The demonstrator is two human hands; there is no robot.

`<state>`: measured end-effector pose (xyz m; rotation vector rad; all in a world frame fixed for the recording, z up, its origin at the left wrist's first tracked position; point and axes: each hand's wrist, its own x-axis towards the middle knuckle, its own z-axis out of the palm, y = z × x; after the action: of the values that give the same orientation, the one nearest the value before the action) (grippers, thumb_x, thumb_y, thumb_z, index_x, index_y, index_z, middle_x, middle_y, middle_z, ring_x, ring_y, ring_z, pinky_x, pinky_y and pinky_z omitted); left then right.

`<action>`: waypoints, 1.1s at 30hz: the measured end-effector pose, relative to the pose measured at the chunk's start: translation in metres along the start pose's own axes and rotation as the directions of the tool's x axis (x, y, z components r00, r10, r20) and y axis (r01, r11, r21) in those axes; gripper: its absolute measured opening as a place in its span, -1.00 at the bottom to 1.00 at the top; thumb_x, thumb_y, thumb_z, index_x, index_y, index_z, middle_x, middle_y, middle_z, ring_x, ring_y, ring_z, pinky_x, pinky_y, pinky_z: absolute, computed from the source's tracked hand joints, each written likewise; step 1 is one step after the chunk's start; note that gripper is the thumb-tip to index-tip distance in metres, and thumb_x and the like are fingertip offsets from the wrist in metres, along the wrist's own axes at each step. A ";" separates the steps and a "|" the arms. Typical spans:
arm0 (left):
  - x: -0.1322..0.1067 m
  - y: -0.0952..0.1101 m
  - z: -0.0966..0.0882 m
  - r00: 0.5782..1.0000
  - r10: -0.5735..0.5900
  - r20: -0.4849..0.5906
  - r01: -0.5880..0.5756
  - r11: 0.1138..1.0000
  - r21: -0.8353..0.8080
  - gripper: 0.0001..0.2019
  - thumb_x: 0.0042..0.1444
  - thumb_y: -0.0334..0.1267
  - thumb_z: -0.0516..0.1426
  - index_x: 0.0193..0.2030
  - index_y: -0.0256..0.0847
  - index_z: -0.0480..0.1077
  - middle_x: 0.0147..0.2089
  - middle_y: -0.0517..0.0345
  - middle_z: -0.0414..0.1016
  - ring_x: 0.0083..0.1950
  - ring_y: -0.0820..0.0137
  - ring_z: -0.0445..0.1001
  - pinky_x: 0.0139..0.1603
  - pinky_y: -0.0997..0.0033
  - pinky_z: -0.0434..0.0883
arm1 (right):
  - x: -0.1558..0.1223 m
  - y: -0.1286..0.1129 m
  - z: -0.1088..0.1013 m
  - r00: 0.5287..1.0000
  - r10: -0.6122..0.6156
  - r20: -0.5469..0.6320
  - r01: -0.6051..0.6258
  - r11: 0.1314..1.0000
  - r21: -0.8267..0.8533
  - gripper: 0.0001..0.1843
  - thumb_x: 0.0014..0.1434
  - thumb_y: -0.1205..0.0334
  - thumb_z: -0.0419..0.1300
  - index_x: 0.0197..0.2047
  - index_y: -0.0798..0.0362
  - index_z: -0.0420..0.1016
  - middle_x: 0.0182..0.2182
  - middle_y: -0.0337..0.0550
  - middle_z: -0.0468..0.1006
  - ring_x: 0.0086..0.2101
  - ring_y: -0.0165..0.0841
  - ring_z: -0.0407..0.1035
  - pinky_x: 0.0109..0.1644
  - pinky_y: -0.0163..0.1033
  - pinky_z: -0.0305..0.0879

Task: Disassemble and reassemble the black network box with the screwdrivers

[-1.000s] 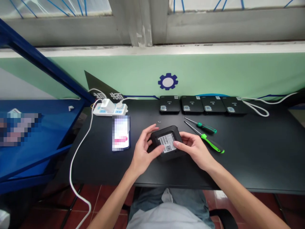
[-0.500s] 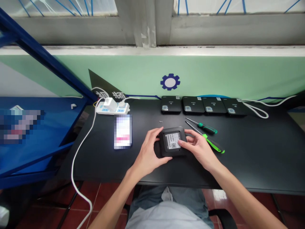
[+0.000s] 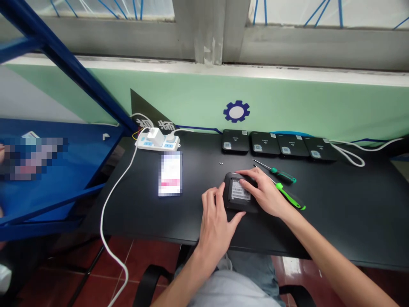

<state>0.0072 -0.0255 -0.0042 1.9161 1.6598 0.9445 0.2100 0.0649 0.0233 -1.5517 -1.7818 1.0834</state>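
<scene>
At left on a smooth black tabletop (image 3: 134, 217), a white plastic power strip (image 3: 158, 143) stands behind a smartphone (image 3: 170, 175), its bright screen pixelated. The person's left hand (image 3: 216, 219), back upward, has thumb and fingers spread wide about a corner of a black plastic box (image 3: 238, 205); fingertips meet its left side and the thumb reaches the near edge, though how firmly it grips cannot be told. Square with rounded corners, the box lies label side up at the middle of the desk; whether it touches the surface is unclear. Its matte, recessed face carries a white printed label (image 3: 239, 192). Beyond it lie tiny silvery pieces (image 3: 221, 163), too small to identify. The right hand (image 3: 266, 192) curves in, fingers over the far edge and thumb pressed on the label, clasping the box. Farther right are two green-and-black screwdrivers (image 3: 290, 197), steel shafts pointing away, and, behind, a row of four black boxes (image 3: 265, 144) with pale stickers.
</scene>
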 end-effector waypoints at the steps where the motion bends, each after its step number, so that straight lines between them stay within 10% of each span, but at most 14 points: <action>1: 0.001 -0.001 0.000 1.000 0.007 0.000 -0.007 1.000 0.001 0.03 0.27 -0.31 0.55 0.71 0.04 0.10 0.37 -0.16 0.45 0.39 -0.14 0.47 0.43 -0.24 0.56 | 0.000 0.000 0.002 1.000 -0.012 -0.004 0.012 0.999 -0.042 -0.47 0.56 -0.24 0.20 0.33 -0.16 0.74 0.06 0.05 0.64 0.16 0.03 0.49 0.39 0.21 0.39; 13: 0.009 -0.015 -0.005 1.000 0.007 -0.019 -0.007 1.000 -0.023 0.01 0.21 -0.36 0.59 0.65 0.04 0.17 0.30 -0.08 0.52 0.35 -0.08 0.52 0.41 -0.14 0.56 | 0.041 -0.021 -0.004 0.989 -0.130 0.069 0.147 0.868 -0.474 -0.51 0.71 -0.06 -0.04 0.28 0.00 0.61 -0.07 0.06 0.71 -0.01 -0.05 0.57 0.14 0.05 0.46; 19: 0.010 -0.014 -0.007 0.999 0.014 -0.035 -0.015 0.999 -0.039 -0.03 0.19 -0.38 0.59 0.61 -0.03 0.21 0.29 -0.09 0.53 0.33 -0.07 0.52 0.40 -0.10 0.57 | 0.100 -0.048 0.008 0.959 -0.088 0.270 0.262 0.646 -0.717 -0.60 0.63 -0.08 0.25 0.23 0.06 0.62 0.01 -0.04 0.72 -0.05 -0.21 0.65 0.13 0.03 0.64; 27: 0.010 -0.015 -0.006 0.998 0.028 -0.056 -0.030 0.999 -0.027 0.02 0.16 -0.41 0.60 0.63 -0.06 0.19 0.24 -0.09 0.54 0.29 -0.04 0.53 0.38 -0.10 0.58 | 0.123 -0.063 0.011 0.850 -0.053 0.524 0.498 0.409 -0.765 -0.55 0.58 -0.09 0.34 0.27 0.08 0.62 0.08 -0.01 0.72 0.01 -0.18 0.66 0.14 0.06 0.69; 33: 0.011 -0.016 -0.007 0.998 0.031 -0.056 -0.032 0.999 -0.029 0.01 0.15 -0.39 0.61 0.62 -0.08 0.21 0.23 -0.10 0.55 0.28 -0.05 0.53 0.37 -0.09 0.58 | 0.131 -0.057 0.013 0.766 -0.065 0.639 0.611 0.383 -0.693 -0.56 0.57 -0.05 0.37 0.31 0.07 0.61 0.11 -0.02 0.71 0.01 -0.20 0.66 0.12 0.04 0.70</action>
<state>-0.0081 -0.0123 -0.0091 1.9180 1.6413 1.0374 0.1430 0.1893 0.0500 -1.2111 -3.2625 0.2611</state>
